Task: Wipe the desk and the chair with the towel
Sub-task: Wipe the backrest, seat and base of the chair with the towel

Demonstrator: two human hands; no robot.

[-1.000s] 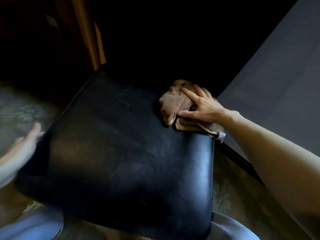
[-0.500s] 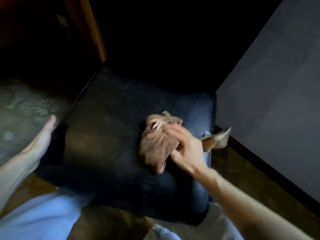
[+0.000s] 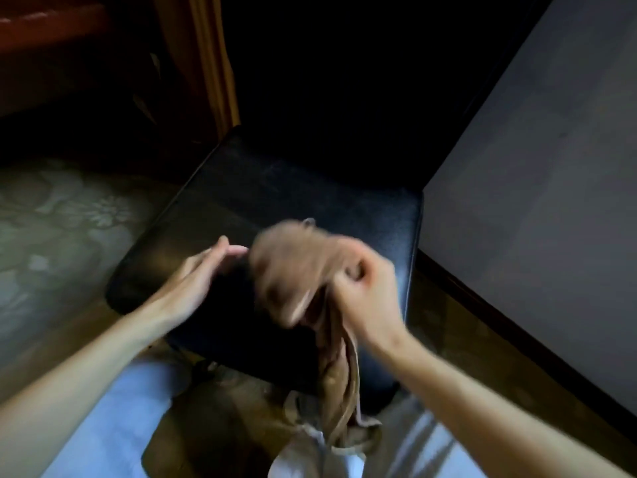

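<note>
One towel between two hands, above one chair

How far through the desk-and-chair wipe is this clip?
Done: unclear; nothing shows which surfaces are already wiped. In hand: the right hand grips the brown towel, bunched and blurred above the black chair seat, while the open left hand reaches toward it. Left: the desk is not in view, so its state cannot be judged.

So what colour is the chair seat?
Black, slightly glossy chair seat; seen in the head view.
</note>
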